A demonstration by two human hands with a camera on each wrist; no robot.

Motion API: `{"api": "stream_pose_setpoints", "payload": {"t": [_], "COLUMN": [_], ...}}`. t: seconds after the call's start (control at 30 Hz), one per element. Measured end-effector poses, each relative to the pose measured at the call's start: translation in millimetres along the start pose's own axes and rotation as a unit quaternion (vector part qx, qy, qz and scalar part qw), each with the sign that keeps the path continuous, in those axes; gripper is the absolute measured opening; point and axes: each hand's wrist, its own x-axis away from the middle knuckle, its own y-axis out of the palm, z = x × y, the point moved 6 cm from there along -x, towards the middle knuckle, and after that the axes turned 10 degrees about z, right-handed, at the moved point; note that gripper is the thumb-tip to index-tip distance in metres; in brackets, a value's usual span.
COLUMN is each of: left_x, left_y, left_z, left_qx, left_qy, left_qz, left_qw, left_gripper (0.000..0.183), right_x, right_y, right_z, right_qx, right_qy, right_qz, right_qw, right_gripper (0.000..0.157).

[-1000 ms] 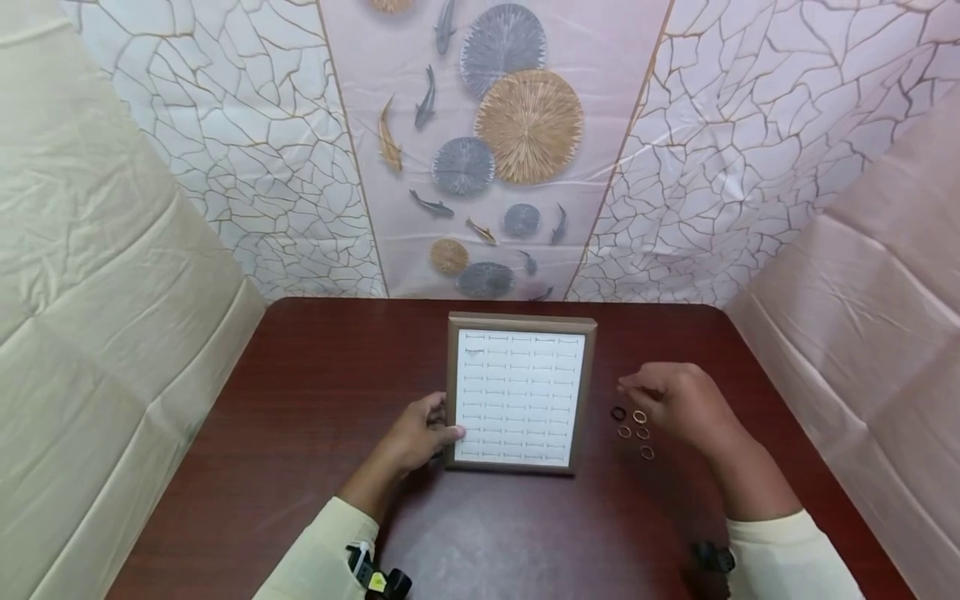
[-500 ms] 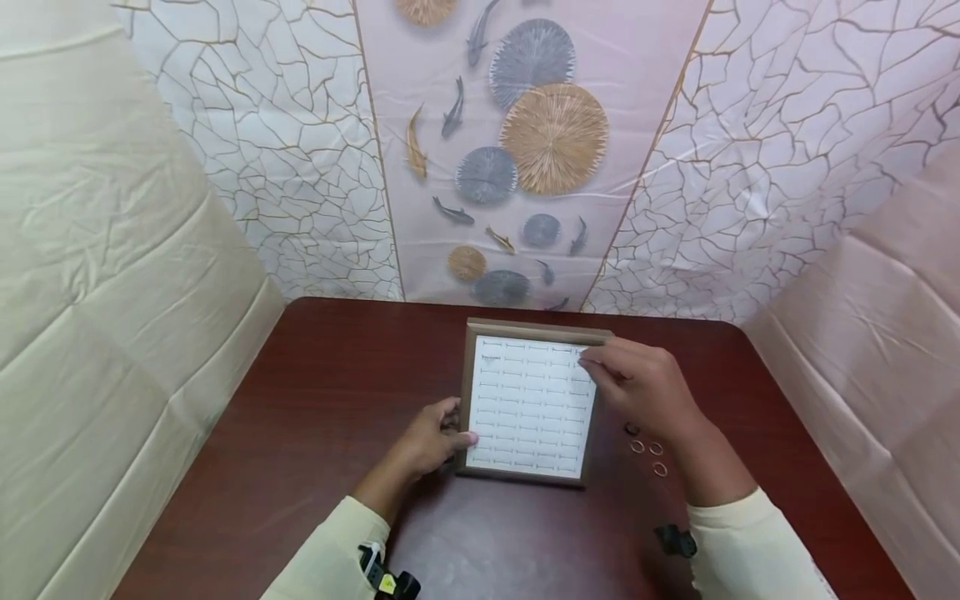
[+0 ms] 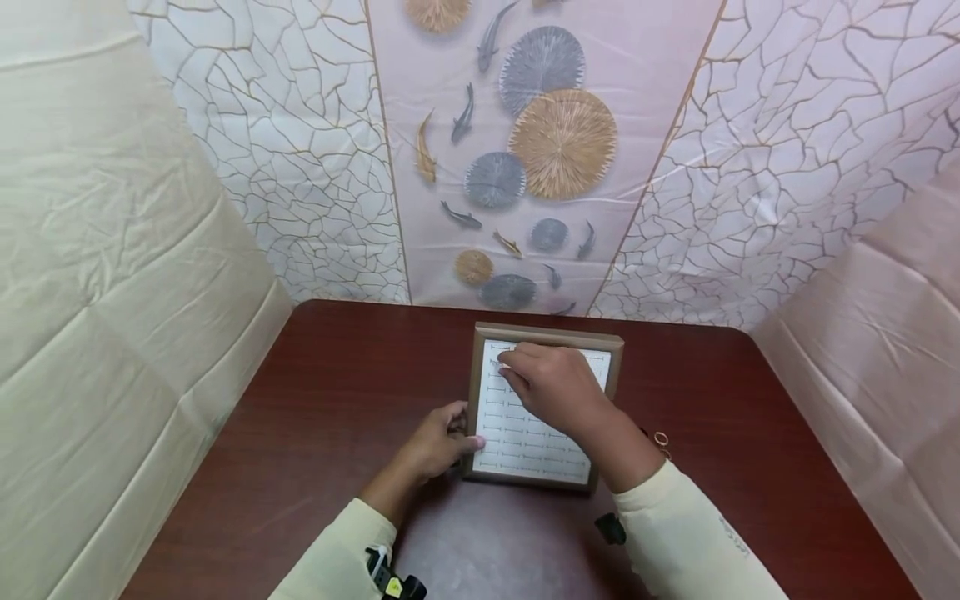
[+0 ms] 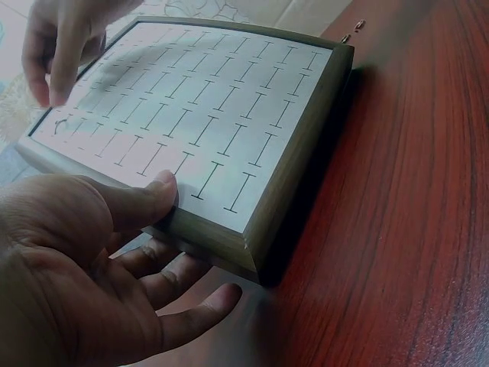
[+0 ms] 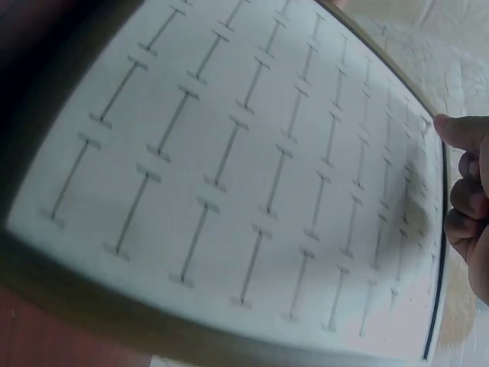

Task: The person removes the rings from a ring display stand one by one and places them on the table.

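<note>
A ring display tray [image 3: 547,335], white slotted pad inside a brown frame, stands tilted on the table. My left hand [image 3: 438,442] grips its left edge; in the left wrist view the thumb lies on the front and the fingers go beneath the frame [image 4: 302,147]. Over the upper left slots, my right hand [image 3: 558,387] has thumb and forefinger pinched together. The small ring between them is almost wholly hidden by the fingertips. Another ring [image 4: 60,125] sits in a slot close by. In the right wrist view the curled fingers [image 5: 467,200] show at the pad's far edge.
Right of the tray, loose rings [image 3: 661,438] lie on the dark red table [image 3: 360,375], partly covered by my right forearm. A patterned backdrop [image 3: 487,125] rises behind the table, with cloth walls on both sides.
My right hand has moved left from above the loose rings, across the tray, to its upper left slots. The left hand keeps its grip. The head view has shifted slightly.
</note>
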Motion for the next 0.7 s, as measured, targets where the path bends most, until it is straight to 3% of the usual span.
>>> {"api": "stream_pose_setpoints", "payload": {"t": [0.27, 0.47, 0.7], "left_x": [1.6, 2.5, 2.1], "left_y": [2.3, 1.7, 0.0], "left_z": [1.3, -0.2, 0.1], "left_qx": [0.004, 0.002, 0.0], "left_qy": [-0.001, -0.006, -0.008], "left_qz": [0.004, 0.003, 0.008], "left_qw": [1.0, 1.0, 0.9999], "left_gripper": [0.045, 0.047, 0.047], "right_x": [0.7, 1.1, 0.3], "right_y": [12.8, 19.1, 17.5], "right_z": [-1.9, -1.9, -1.5], "right_qx": [0.018, 0.018, -0.001], "right_qy": [0.013, 0.005, -0.005], "right_qz": [-0.01, 0.002, 0.013], "right_qw": [1.0, 1.0, 1.0], "right_gripper": [0.004, 0.02, 0.007]}}
